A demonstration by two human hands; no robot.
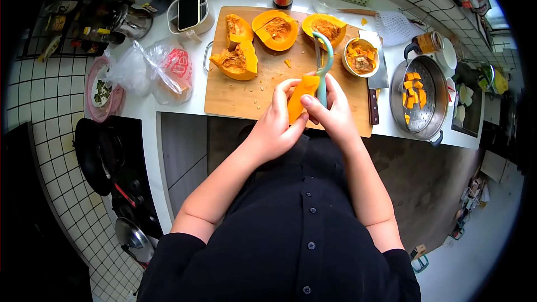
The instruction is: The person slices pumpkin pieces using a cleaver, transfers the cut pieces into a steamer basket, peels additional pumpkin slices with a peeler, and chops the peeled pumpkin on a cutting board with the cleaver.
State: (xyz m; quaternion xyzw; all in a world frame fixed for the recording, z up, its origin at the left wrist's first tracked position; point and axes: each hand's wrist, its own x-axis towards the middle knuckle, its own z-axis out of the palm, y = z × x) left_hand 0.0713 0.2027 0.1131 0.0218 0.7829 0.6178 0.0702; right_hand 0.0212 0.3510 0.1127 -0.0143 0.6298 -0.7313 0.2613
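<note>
On the white tabletop (pixel 191 103), a wooden cutting board (pixel 268 109) carries four large pumpkin pieces (pixel 275 31), rind and seedy pulp on, so much cutting and peeling looks left. The steamer pot (pixel 400 92) at right holds a small batch of cut cubes (pixel 411 94), and the bowl (pixel 362 71) holds pulpy scraps: only a modest share seems done. Over the board's near edge, the left hand (pixel 275 117) grips a pumpkin strip (pixel 302 96), its fingers closed around it; the right hand (pixel 334 111) curls round a teal peeler (pixel 322 90), thumb pressed to the strip between both hands.
</note>
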